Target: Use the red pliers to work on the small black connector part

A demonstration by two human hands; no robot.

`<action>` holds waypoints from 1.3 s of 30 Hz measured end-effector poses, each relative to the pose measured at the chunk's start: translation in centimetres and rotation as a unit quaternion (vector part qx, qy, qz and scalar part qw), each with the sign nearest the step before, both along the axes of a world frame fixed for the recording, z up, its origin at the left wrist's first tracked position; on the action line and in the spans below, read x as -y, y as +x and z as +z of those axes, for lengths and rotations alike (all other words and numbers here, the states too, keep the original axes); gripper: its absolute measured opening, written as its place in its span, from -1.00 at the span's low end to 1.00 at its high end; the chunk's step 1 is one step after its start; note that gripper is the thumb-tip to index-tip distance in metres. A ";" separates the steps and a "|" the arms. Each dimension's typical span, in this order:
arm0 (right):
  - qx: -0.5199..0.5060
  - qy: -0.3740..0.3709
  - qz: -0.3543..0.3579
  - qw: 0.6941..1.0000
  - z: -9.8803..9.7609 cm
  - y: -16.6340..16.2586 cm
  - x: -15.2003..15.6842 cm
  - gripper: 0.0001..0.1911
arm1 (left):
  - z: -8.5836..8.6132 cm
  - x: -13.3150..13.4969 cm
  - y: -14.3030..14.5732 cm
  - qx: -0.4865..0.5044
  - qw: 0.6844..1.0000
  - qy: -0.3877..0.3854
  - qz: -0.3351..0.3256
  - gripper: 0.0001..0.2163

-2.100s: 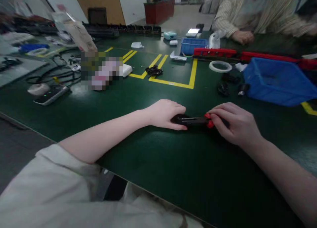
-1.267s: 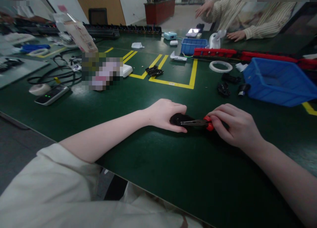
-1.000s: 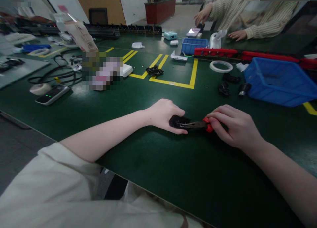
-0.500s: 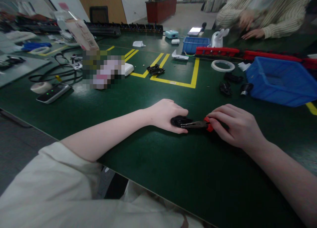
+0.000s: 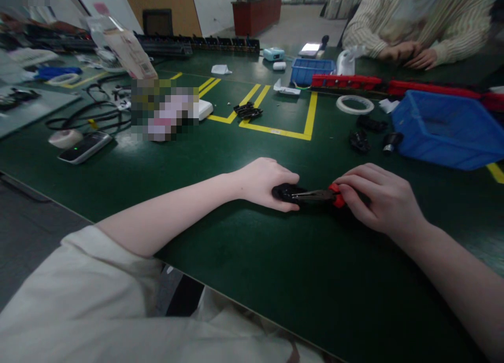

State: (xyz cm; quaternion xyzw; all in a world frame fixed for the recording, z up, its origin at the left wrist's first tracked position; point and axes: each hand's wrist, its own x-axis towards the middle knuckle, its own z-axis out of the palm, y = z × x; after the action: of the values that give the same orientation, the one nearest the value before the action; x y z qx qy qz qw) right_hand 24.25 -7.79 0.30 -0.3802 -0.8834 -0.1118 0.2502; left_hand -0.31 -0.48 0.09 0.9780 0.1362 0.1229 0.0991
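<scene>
Metal pliers point(image 5: 315, 196); smooth, faintly glossy tabletop point(image 5: 252, 263).

Left hand point(image 5: 271, 184) grips a black part point(image 5: 284, 193); right hand point(image 5: 384, 199) holds red-handled pliers point(image 5: 315, 195)

The green table point(image 5: 252, 279) carries a blue bin point(image 5: 444, 148) beyond and right of the right hand point(image 5: 381, 197). Black pieces point(image 5: 247, 111) and yellow tape lines point(image 5: 293, 135) lie beyond the left hand point(image 5: 265, 184); a small device point(image 5: 85, 147) sits well to its left.

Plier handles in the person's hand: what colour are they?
Red, where the handles show; best seen in the head view.
</scene>
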 end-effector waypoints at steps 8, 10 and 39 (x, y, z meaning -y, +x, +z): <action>-0.010 -0.019 -0.013 1.000 -0.1 0.0 0.0 -0.87 | 0.2 0.0 0.0 -0.009 1.000 -0.001 -0.013 -0.54; -0.011 -0.017 -0.009 1.000 -0.1 0.0 0.0 -0.87 | 0.2 0.0 -0.1 -0.007 1.000 0.000 -0.014 -0.56; -0.011 -0.033 -0.011 0.999 -0.2 0.4 -0.2 -0.85 | 0.1 0.1 0.2 -0.022 1.000 0.004 0.002 -0.67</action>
State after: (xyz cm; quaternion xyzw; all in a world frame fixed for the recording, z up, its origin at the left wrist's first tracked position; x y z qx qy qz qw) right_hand 24.67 -7.61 0.07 -0.3991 -0.8795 -0.0813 0.2463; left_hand -0.13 -0.56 0.19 0.9806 0.1402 0.1021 0.0918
